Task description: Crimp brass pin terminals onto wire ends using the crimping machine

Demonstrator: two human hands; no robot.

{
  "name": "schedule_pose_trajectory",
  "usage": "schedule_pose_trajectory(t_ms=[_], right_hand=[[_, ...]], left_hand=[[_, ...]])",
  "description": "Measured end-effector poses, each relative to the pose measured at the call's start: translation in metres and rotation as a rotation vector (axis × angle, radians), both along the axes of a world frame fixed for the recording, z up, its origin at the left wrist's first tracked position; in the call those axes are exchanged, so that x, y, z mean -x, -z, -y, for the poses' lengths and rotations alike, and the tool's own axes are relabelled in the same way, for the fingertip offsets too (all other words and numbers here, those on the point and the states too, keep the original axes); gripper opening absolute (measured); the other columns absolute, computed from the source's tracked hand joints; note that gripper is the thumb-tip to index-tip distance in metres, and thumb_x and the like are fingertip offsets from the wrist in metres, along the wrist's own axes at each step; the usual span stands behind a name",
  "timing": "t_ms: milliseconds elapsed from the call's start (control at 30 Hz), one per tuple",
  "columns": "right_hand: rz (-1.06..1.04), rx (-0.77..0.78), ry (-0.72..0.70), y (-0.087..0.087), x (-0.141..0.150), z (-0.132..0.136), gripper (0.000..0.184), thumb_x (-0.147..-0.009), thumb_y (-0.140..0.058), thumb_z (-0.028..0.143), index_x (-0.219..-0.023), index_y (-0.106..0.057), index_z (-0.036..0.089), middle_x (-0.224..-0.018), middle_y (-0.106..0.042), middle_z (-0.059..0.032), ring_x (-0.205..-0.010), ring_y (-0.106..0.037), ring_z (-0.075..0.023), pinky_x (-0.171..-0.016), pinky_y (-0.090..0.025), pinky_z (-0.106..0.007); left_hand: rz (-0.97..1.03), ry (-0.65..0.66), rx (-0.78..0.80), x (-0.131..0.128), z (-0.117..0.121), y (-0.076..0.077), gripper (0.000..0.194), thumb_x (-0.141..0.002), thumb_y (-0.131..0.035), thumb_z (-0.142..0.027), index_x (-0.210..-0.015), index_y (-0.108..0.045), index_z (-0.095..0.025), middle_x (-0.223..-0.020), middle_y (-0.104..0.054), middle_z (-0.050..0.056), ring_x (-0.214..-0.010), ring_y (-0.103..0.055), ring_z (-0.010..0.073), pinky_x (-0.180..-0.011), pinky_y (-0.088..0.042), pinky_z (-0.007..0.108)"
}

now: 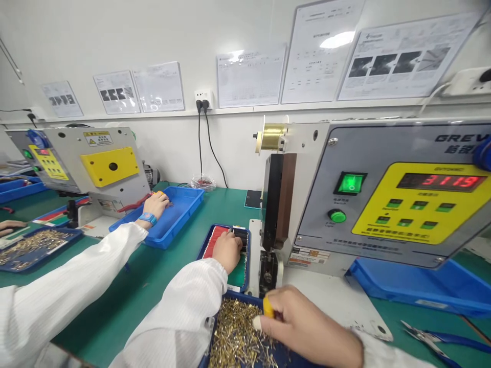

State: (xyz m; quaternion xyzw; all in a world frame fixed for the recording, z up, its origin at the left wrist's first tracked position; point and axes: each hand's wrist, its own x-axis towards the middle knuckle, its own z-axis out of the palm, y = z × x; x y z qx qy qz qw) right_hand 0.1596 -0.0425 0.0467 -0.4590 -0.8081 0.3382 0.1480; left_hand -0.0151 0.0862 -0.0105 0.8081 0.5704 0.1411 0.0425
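Note:
My left hand (228, 250) reaches over a small blue tray (202, 251) of red, black and green wires. Its curled fingertips are at the black wires (241, 240); what lies between them is hidden. My right hand (307, 324), slightly blurred, is over a blue tray heaped with brass-coloured metal terminals (240, 332). A yellow covering (268, 308) shows on its index finger, and thumb and index come close together. I cannot make out anything between them. Just beyond this hand stands the machine's black press head (268, 273).
A grey machine (330, 204) with a lit red display stands right, with pliers (441, 340) and a blue bin (422, 291) beside it. At left, a co-worker's hand (155, 205) reaches into another blue bin (180, 225) near a second machine (111, 163).

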Motion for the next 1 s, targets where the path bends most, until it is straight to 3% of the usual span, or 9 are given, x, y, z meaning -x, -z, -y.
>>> schedule_pose_trajectory(t_ms=[67,133,267,467,567,733,1000], right_hand=[[-0.077,0.177,-0.009,-0.018,-0.004,-0.013,0.032,-0.078,-0.061,0.031,-0.055,-0.044,0.017,-0.051,-0.036,0.0069,-0.049,-0.031,-0.0074,-0.046,-0.022,-0.022],[-0.247,0.299,-0.055,-0.029,-0.012,-0.025,0.026,-0.076,-0.065,0.033,-0.06,-0.055,0.016,-0.052,-0.045,0.0052,-0.05,-0.037,-0.0082,-0.047,-0.027,-0.022],[-0.617,0.457,0.027,-0.022,-0.035,-0.039,0.02,-0.066,-0.075,0.034,-0.074,-0.069,0.017,-0.069,-0.062,-0.0005,-0.059,-0.052,-0.0117,-0.055,-0.042,-0.025],[-0.858,0.374,0.257,0.006,-0.056,-0.048,0.024,-0.062,-0.081,0.032,-0.082,-0.073,0.022,-0.077,-0.068,-0.0034,-0.063,-0.058,-0.0142,-0.059,-0.05,-0.029],[-0.902,0.361,0.295,0.008,-0.055,-0.051,0.025,-0.062,-0.082,0.03,-0.084,-0.074,0.02,-0.08,-0.069,-0.0044,-0.063,-0.058,-0.0134,-0.059,-0.051,-0.028],[-0.888,0.341,0.308,0.011,-0.048,-0.053,0.022,-0.067,-0.079,0.033,-0.079,-0.072,0.016,-0.061,-0.064,-0.001,-0.053,-0.054,-0.0109,-0.05,-0.047,-0.024],[-0.852,0.21,0.362,0.015,-0.035,-0.05,0.026,-0.072,-0.073,0.041,-0.074,-0.067,0.015,-0.059,-0.063,-0.0018,-0.051,-0.055,-0.0114,-0.049,-0.045,-0.025]], left_hand=[[0.001,0.001,-0.009,0.001,0.001,-0.001,0.026,-0.086,-0.046,-0.015,-0.083,-0.072,-0.018,-0.087,-0.063,0.01,-0.091,-0.052,0.0223,-0.081,-0.042,0.034],[0.011,-0.007,-0.018,0.002,0.001,-0.001,0.025,-0.085,-0.047,-0.015,-0.083,-0.072,-0.018,-0.087,-0.062,0.009,-0.091,-0.052,0.0223,-0.081,-0.042,0.035],[0.04,-0.019,-0.005,0.005,-0.001,-0.001,0.021,-0.082,-0.051,-0.013,-0.076,-0.071,-0.018,-0.084,-0.062,0.009,-0.087,-0.053,0.0218,-0.079,-0.042,0.034],[0.012,-0.037,-0.002,0.005,-0.004,0.002,0.02,-0.08,-0.052,-0.01,-0.075,-0.069,-0.018,-0.083,-0.062,0.008,-0.085,-0.052,0.0211,-0.076,-0.041,0.033],[0.001,-0.039,-0.006,0.004,-0.004,0.003,0.02,-0.081,-0.05,-0.01,-0.078,-0.069,-0.018,-0.085,-0.061,0.008,-0.086,-0.052,0.0213,-0.077,-0.04,0.033],[0.009,-0.029,-0.027,0.004,-0.005,0.005,0.021,-0.087,-0.046,-0.015,-0.082,-0.067,-0.016,-0.09,-0.061,0.01,-0.09,-0.052,0.0228,-0.08,-0.04,0.035],[0.027,-0.007,-0.108,0.001,0.001,0.0,0.019,-0.088,-0.048,-0.015,-0.08,-0.066,-0.017,-0.085,-0.06,0.008,-0.087,-0.051,0.022,-0.078,-0.039,0.034]])
